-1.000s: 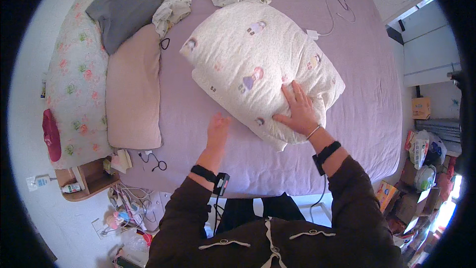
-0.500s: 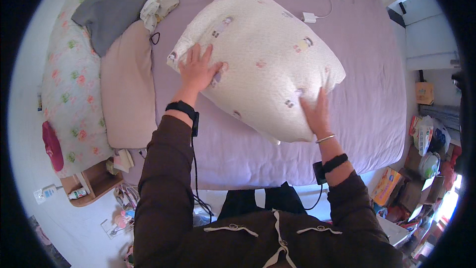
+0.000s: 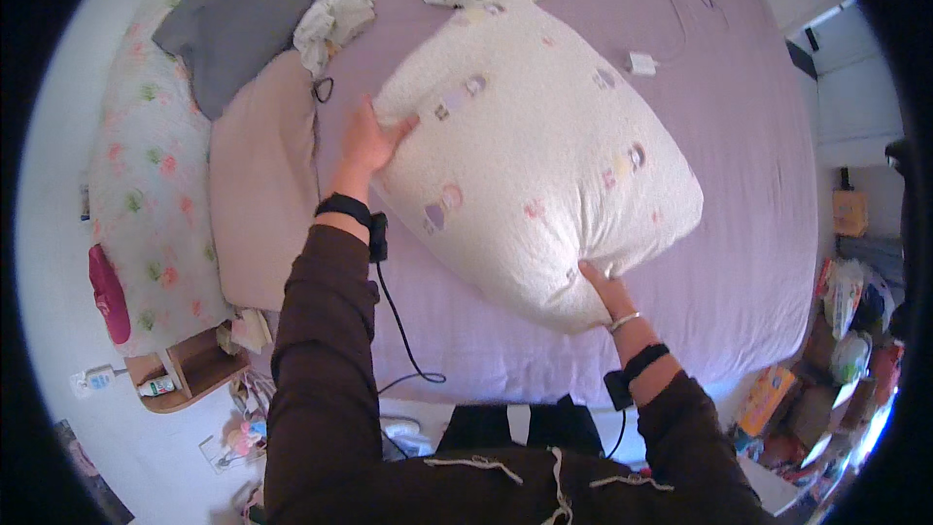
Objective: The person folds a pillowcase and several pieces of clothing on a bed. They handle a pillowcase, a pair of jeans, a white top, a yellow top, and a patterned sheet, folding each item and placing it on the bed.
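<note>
Both hands grip the pillow: the left hand (image 3: pixel 367 141) is closed on its far left corner, the right hand (image 3: pixel 604 290) clutches its near edge from below. The pillow (image 3: pixel 530 151) is held above the bed (image 3: pixel 739 136), its long axis running from far left to near right. A pink pillow (image 3: pixel 258 175) lies just left.

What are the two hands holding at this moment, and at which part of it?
Both hands hold the large cream pillow: the left hand grips its upper left corner, and the right hand holds its lower edge from beneath.
</note>
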### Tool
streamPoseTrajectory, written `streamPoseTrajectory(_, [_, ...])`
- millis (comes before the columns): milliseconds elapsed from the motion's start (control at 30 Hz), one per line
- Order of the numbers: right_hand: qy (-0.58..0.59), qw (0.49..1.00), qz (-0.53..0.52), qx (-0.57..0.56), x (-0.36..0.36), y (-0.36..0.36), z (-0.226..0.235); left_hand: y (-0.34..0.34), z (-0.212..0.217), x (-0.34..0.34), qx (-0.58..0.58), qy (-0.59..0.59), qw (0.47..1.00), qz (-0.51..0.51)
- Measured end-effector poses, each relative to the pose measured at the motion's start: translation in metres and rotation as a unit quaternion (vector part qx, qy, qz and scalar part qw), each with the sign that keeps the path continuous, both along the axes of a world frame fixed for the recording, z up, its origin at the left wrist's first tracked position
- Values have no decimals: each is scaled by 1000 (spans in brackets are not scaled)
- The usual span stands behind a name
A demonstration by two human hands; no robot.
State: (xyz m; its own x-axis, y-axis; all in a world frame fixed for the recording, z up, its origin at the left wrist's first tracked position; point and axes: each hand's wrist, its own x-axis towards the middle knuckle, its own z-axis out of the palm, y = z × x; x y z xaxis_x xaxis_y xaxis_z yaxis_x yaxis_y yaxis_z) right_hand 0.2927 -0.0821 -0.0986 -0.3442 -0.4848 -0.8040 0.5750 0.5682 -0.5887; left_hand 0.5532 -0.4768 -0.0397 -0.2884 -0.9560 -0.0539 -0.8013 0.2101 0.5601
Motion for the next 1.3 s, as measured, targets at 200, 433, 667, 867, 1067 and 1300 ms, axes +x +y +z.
streamPoseTrajectory(200, [-39, 997, -55, 45, 1, -21, -14, -17, -58, 6, 163, 39, 986, -9])
streamPoseTrajectory(433, [2, 997, -73, -10, -7, -19, -59, -11, -95, 8, 285, 135, 949, -25])
streamPoseTrajectory(667, [-35, 989, -125, -66, -26, -7, -85, 35, -59, 14, 388, 133, 911, 38])
streamPoseTrajectory(867, [139, 985, 1, -99, -114, 9, 14, 109, -44, 14, 431, 267, 854, 121])
streamPoseTrajectory(1067, [274, 940, 200, -39, -190, -7, 78, 188, -66, 16, 395, 73, 908, 115])
streamPoseTrajectory(1300, [744, 619, 248, 39, -160, -24, 111, 191, 12, -11, -14, 30, 998, -53])
